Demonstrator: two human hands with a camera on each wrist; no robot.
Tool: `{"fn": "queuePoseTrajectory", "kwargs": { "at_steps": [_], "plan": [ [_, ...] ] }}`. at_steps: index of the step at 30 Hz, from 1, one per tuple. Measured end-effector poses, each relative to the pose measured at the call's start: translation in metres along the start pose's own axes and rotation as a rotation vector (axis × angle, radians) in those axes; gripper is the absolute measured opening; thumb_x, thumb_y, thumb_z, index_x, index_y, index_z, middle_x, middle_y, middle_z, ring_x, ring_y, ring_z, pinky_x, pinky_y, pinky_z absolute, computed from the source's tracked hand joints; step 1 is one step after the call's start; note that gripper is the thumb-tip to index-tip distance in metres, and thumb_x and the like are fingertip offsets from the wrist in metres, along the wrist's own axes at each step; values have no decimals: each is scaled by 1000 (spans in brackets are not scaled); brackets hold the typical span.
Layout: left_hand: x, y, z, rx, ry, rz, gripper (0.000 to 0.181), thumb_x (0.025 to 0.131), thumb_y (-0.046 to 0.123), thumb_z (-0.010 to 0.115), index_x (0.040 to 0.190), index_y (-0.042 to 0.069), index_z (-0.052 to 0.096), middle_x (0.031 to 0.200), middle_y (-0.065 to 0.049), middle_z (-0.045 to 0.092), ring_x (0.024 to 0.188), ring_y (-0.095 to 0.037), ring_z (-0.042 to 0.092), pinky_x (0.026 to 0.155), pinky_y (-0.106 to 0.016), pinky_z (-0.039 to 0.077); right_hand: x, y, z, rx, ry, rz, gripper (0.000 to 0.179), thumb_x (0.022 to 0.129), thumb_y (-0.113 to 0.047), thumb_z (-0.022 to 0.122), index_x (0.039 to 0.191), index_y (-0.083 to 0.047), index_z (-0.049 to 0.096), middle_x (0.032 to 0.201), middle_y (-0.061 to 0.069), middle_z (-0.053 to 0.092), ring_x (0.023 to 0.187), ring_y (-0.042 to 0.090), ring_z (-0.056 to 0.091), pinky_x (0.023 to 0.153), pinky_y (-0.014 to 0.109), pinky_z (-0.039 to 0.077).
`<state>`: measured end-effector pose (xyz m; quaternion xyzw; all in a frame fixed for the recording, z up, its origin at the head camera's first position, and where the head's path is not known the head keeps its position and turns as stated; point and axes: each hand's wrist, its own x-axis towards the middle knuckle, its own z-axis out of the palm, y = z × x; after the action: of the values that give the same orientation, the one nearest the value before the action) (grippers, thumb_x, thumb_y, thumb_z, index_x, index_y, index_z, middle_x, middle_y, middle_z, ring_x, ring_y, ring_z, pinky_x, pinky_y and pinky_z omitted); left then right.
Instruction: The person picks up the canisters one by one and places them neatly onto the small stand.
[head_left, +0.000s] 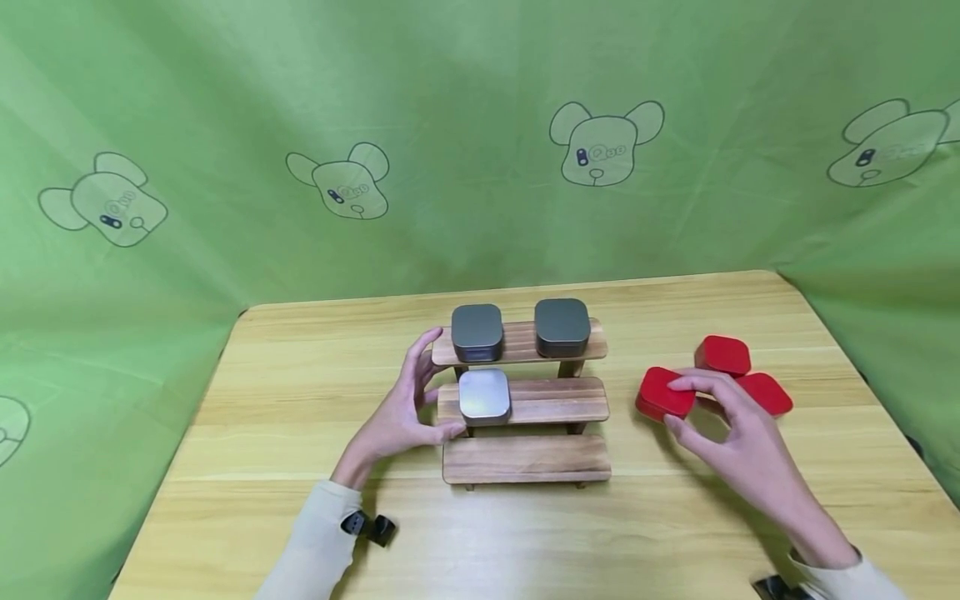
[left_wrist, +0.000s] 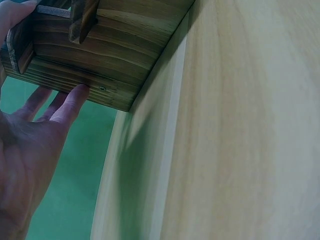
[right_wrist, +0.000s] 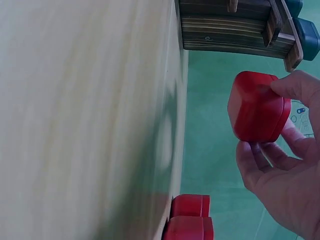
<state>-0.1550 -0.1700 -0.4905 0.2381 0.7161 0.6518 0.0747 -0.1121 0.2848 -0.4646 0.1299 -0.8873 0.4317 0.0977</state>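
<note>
A three-tier wooden stand [head_left: 527, 460] sits mid-table. My left hand [head_left: 400, 417] holds its left end, thumb by the middle tier's front and fingers toward the back; in the left wrist view the fingertips touch the stand's wood [left_wrist: 115, 40]. Two dark grey square tins, one at left [head_left: 477, 331] and one at right [head_left: 562, 327], stand on the top tier. On the left of the middle tier is a silver tin [head_left: 484, 396]. Right of the stand, my right hand [head_left: 738, 437] pinches a red square tin [right_wrist: 256, 107] between thumb and fingers, raised off the table.
Two more red tins, one farther back [head_left: 722, 355] and one nearer [head_left: 767, 394], lie on the light wooden table [head_left: 300, 375] behind my right hand. A green curtain [head_left: 465, 233] printed with bear heads surrounds the table's back and sides.
</note>
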Motion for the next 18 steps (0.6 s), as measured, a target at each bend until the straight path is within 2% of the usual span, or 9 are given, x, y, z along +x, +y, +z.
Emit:
{"fn": "queuePoseTrajectory", "kwargs": {
  "at_steps": [7, 13, 18],
  "plan": [
    [-1, 0, 0, 1, 6, -4, 133, 74, 6, 94, 175, 27, 8, 171, -17, 32, 152, -40, 40, 122, -69, 34, 2, -8, 1, 23, 3, -71, 57, 83, 8, 90, 131, -16, 68, 137, -3, 66, 122, 0, 59, 105, 6, 41],
    [0, -1, 0, -5, -2, 15, 134, 74, 6, 94, 175, 23, 6, 171, -18, 31, 153, -42, 39, 121, -69, 35, 1, -17, 0, 56, -4, -68, 56, 84, 11, 88, 131, -12, 68, 137, -1, 65, 122, 4, 60, 106, 9, 44],
    [1, -1, 1, -3, -3, 18, 134, 74, 5, 93, 174, 34, 9, 171, -17, 32, 153, -40, 39, 121, -67, 36, 1, -23, 0, 98, -11, -52, 55, 84, 12, 86, 131, -9, 68, 138, 2, 65, 125, 7, 61, 106, 11, 47]
  ]
}}
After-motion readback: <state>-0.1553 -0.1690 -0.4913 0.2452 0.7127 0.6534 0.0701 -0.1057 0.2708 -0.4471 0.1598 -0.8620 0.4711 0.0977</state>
